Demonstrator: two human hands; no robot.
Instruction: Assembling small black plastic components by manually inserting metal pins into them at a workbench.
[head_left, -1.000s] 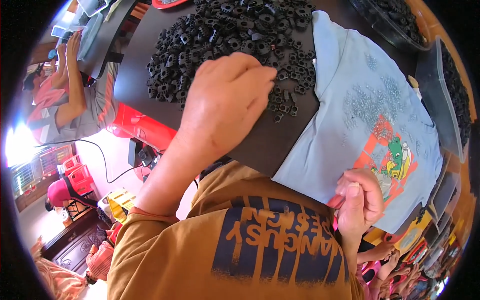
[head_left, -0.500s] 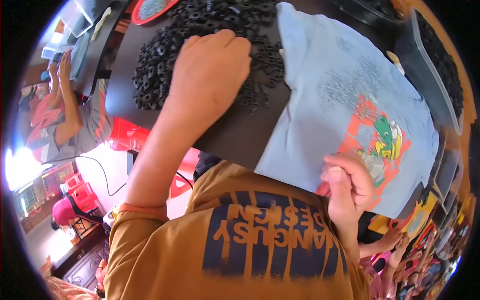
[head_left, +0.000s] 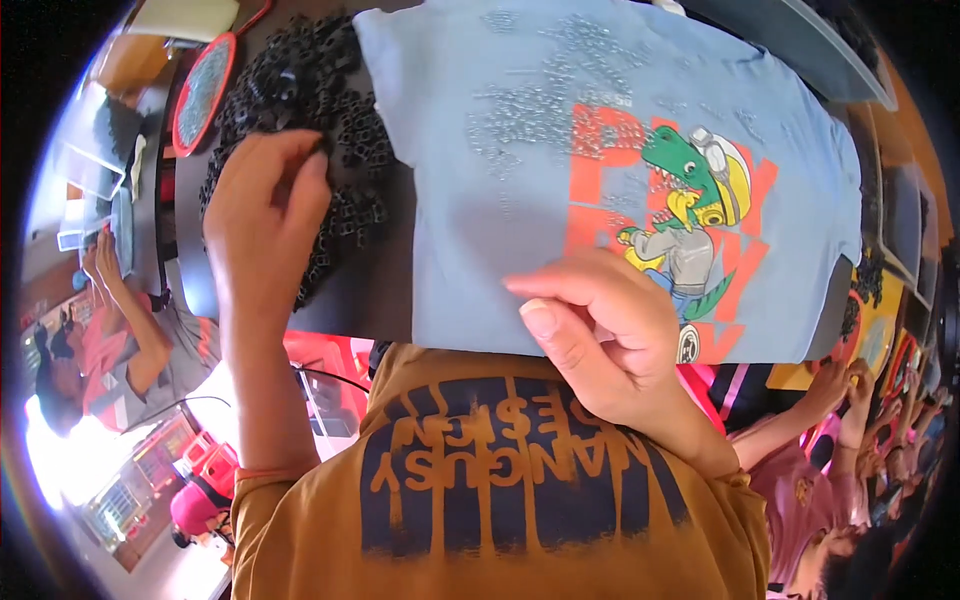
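Observation:
My left hand (head_left: 262,215) is over the near side of a heap of small black plastic parts (head_left: 352,130), on the left of the dark table. Its fingers are curled, and thumb and forefinger come together around something dark that I cannot make out. My right hand (head_left: 615,330) hovers over the near edge of a light blue T-shirt (head_left: 470,250) with a cartoon dinosaur print. Its thumb and forefinger are apart with nothing visible between them, the other fingers bent. Many small shiny metal pieces (head_left: 560,95) lie scattered on the shirt.
A red-rimmed round dish (head_left: 205,95) of small metallic pieces stands left of the heap. Clear plastic bins (head_left: 800,40) line the far right. A person in grey and pink (head_left: 120,340) sits at left; another person's arms (head_left: 820,400) work at right.
The view has shifted, so the shirt and heap appear further left. My right hand has moved left over the shirt, its thumb and forefinger parting. My left hand has turned, showing its thumb.

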